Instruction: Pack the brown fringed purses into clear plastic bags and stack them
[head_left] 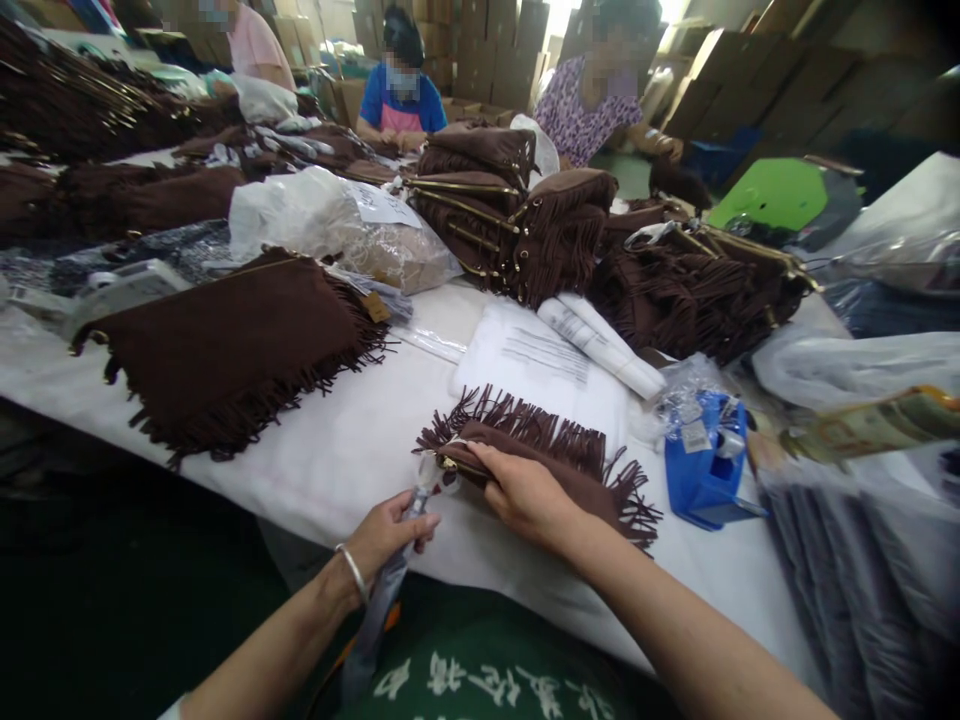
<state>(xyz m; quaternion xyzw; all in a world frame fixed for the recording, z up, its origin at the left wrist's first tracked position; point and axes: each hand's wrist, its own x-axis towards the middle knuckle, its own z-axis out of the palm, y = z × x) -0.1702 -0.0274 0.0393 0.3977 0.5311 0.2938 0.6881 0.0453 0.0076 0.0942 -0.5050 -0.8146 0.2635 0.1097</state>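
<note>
Garment (480,625), one: dark green, visible at the bench's (322,490) near edge, its cut hidden below the frame. Lettering (495,690): large white characters in a row across the green, brush-like in stroke, partly cropped. Trim (391,617), orange: a narrow piece at the garment's left side, attachment unclear. Bangle (352,575), one: silver-coloured, smooth, slim, rounded, worn at the wrist of the left hand (394,530). Left forearm (270,640): bare, with a scrap of white cloth (171,711), probably sleeve, at the frame's lower edge. Right hand (525,490), wrist and forearm: bare, unadorned.
</note>
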